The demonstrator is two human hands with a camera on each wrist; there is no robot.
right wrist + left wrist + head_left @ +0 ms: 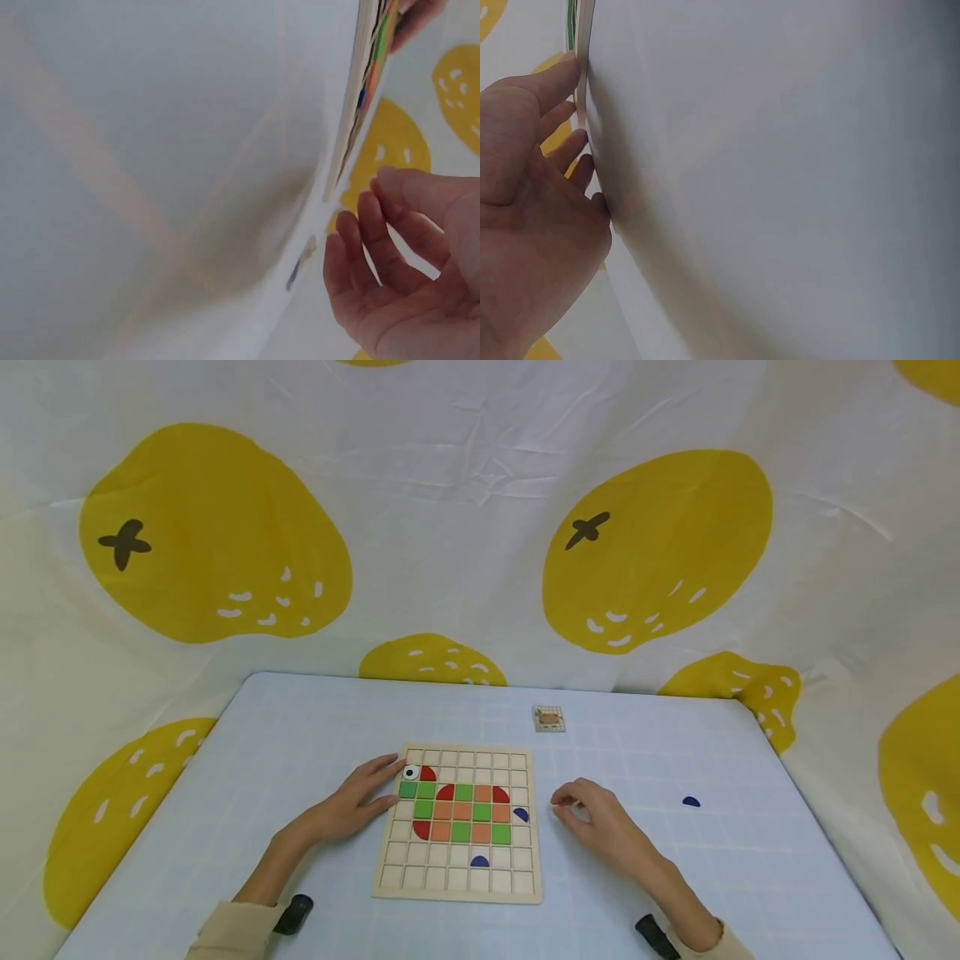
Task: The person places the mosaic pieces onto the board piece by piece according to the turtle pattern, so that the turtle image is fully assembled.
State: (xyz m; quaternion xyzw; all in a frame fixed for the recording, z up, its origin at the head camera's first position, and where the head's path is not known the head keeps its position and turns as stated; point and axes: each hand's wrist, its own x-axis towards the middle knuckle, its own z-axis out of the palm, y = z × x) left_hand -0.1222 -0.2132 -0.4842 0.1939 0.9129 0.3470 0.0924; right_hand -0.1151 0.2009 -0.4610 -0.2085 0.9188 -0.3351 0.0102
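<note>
A square wooden grid board [458,892] lies on the table, bearing green and orange square tiles and red round-edged tiles. One white tile with a black dot [411,772] sits near its upper left corner. On the board are two blue half-round tiles, a tilted one [521,815] at the right and another [480,862] lower down. My left hand [347,804] touches the board's left edge with extended fingers and thumb. Right of the board, my right hand [600,822] hovers with loosely curled fingers; in the right wrist view nothing shows between thumb and fingers.
A third blue half-round tile [691,802] lies on the table to the right. Behind the board is a small patterned card [549,718]. The pale blue tablecloth [315,718] reaches a white curtain with yellow fruit shapes [457,568].
</note>
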